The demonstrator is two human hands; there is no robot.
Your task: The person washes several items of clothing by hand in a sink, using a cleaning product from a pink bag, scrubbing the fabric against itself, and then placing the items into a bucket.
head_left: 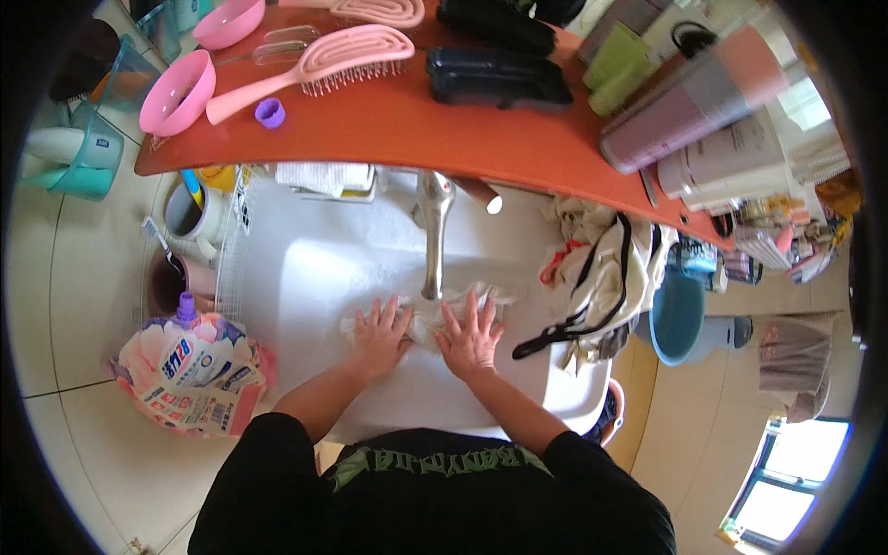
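Cloth (423,327) lies in sink (305,296) | I see left hand (381,335) spread on it | right hand (472,342) likewise spread, near faucet (435,240)

Crumpled white cloth (424,326), smooth glossy basin (314,277), shiny metal faucet (436,231), smooth pink plastic hairbrush (305,72); glossy plastic pouch (199,379)

Pale tiled wall (83,305), red-orange shelf (361,120), bright window (803,451).

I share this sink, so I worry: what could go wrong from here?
The clothes heaped at the right of the sink might slide off. The tall bottle near the edge of the shelf could topple if knocked. The tap ends close to the left hand and right hand; knuckles might bump it.
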